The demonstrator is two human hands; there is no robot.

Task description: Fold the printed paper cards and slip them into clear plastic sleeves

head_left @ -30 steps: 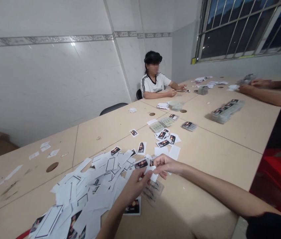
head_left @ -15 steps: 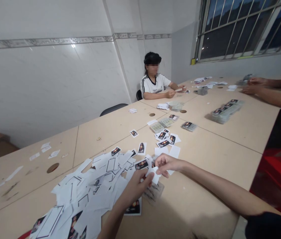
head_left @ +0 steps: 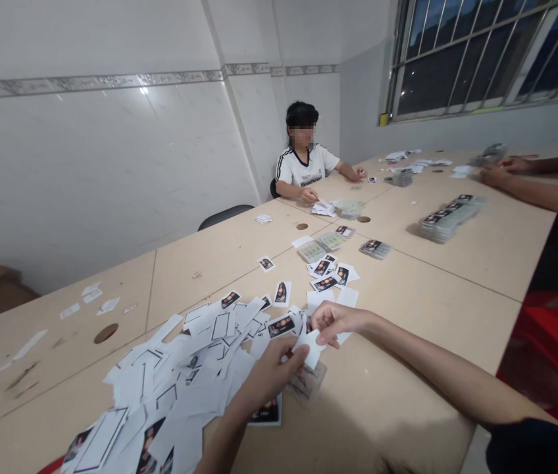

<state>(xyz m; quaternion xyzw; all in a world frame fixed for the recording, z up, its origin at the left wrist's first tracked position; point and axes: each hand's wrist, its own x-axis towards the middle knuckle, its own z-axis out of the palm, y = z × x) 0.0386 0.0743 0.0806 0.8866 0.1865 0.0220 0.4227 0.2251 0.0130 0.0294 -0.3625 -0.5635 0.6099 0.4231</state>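
Between my two hands is a small white card (head_left: 310,349). My left hand (head_left: 279,365) pinches its left side, and my right hand (head_left: 331,322) has its right edge between thumb and fingers. Just below the card, a clear plastic case (head_left: 308,382) lies on the table, partly hidden by my left hand. A large loose heap of white cards (head_left: 195,382) spreads to the left, some with black frames, some with dark pictures. Dark printed cards (head_left: 325,282) lie beyond my right hand.
The wooden table (head_left: 437,329) holds stacked clear cases (head_left: 449,220) at the right and a small case stack (head_left: 375,248) nearer. A person in a white shirt (head_left: 306,168) sits across. Another person's hands (head_left: 503,171) are at the far right. A red stool (head_left: 550,349) stands beside the table.
The white card and my right hand have shifted slightly right. Across the table, the seated person's hands have moved apart, one reaching toward a pile of white cards.
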